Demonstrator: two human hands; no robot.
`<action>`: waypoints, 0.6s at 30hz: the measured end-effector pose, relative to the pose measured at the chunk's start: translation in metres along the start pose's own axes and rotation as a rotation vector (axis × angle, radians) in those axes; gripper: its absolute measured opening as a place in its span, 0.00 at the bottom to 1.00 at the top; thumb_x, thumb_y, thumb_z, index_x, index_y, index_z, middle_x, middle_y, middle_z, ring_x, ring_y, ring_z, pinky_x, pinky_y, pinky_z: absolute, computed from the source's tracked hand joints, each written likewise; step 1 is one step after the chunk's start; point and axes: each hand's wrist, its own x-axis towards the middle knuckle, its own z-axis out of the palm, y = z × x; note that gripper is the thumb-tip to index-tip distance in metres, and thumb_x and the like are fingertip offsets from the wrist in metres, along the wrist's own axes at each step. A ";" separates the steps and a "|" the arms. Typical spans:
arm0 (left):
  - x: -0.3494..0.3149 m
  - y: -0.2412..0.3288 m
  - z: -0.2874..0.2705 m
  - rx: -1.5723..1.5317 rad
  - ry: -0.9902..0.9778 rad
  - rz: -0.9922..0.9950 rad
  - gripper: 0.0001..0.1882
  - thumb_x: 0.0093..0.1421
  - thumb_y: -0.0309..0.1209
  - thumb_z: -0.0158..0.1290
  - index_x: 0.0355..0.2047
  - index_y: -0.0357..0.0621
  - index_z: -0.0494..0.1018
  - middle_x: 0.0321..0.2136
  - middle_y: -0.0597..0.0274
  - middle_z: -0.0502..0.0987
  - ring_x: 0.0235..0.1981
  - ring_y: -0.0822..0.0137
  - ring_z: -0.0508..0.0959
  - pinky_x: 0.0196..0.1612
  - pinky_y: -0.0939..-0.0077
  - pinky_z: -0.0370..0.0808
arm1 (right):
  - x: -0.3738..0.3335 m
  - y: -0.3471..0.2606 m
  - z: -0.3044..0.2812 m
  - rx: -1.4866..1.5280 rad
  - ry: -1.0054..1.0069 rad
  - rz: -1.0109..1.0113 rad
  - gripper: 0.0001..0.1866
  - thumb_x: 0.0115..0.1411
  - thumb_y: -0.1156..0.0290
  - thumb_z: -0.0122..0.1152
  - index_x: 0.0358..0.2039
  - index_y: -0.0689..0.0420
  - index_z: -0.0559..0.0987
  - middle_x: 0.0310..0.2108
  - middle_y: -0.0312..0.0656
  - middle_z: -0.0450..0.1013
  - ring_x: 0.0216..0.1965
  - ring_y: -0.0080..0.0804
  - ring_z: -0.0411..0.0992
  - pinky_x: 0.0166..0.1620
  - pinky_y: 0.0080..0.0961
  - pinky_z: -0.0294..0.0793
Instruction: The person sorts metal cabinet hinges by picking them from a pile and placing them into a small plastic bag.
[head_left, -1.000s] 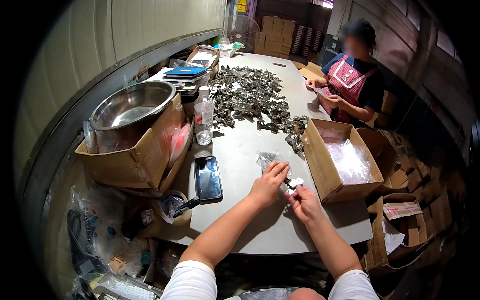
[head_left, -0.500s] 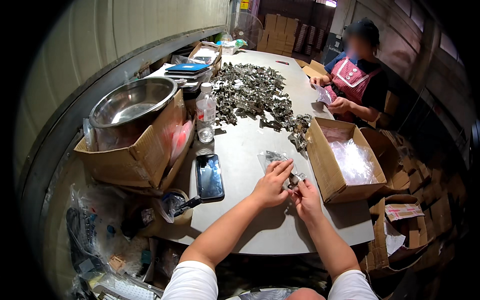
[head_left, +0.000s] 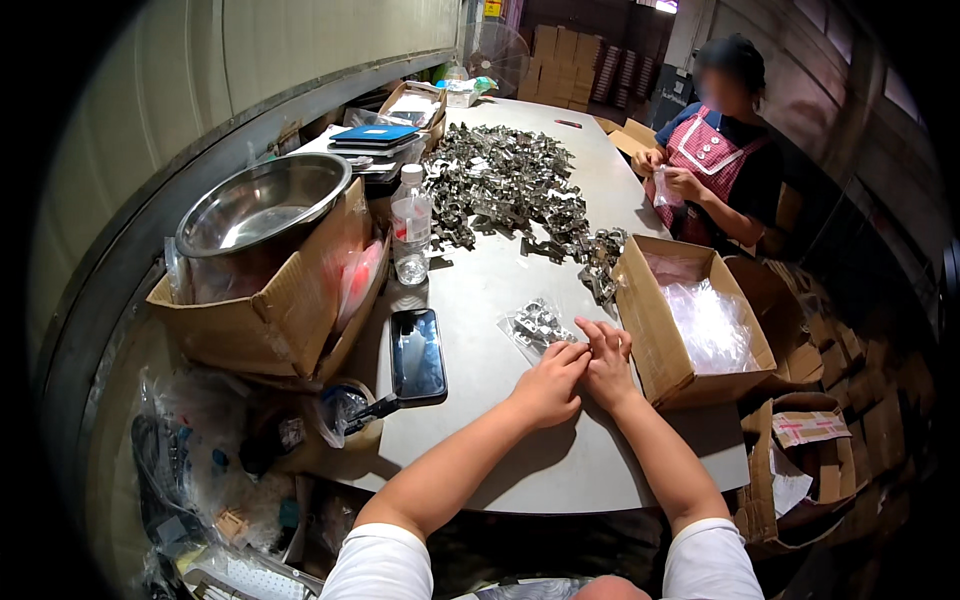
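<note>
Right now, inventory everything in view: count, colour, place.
Table: one, pale grey, centre
Metal parts: many, silver, heaped centrally
Parts bag: one, clear, table's near end
Phone: one, black, left of bag
Bottle: one, clear, left of heap
Bowl: one, silver, atop left carton
Cartons: several, brown, both sides and background
Stack: one, blue top, beyond bottle
Co-worker: one, checked red apron, right
Clutter: uncounted, mixed, lower left
Left hand: one, bare, by bag
Right hand: one, bare, beside left

Left grip and right grip sit close beside a clear bag.
</note>
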 end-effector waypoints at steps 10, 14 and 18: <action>-0.002 -0.016 -0.042 0.575 0.068 -0.159 0.06 0.44 0.21 0.54 0.23 0.44 0.78 0.33 0.61 0.74 0.37 0.58 0.76 0.37 0.67 0.78 | 0.009 -0.004 -0.029 0.191 -0.084 0.033 0.14 0.50 0.61 0.66 0.38 0.49 0.80 0.55 0.30 0.66 0.59 0.33 0.58 0.58 0.48 0.49; 0.000 -0.031 -0.060 0.417 0.100 -0.031 0.05 0.47 0.20 0.55 0.24 0.44 0.77 0.29 0.58 0.76 0.36 0.58 0.76 0.38 0.65 0.75 | 0.017 0.002 -0.033 0.208 0.050 0.040 0.05 0.48 0.68 0.67 0.27 0.49 0.81 0.46 0.29 0.73 0.54 0.30 0.64 0.56 0.45 0.52; 0.005 -0.027 -0.074 -0.043 0.155 0.010 0.09 0.46 0.14 0.55 0.28 0.39 0.72 0.30 0.56 0.77 0.33 0.56 0.77 0.37 0.67 0.74 | 0.021 -0.002 -0.061 0.351 0.079 0.081 0.06 0.47 0.65 0.69 0.25 0.47 0.81 0.49 0.31 0.72 0.56 0.33 0.63 0.56 0.43 0.51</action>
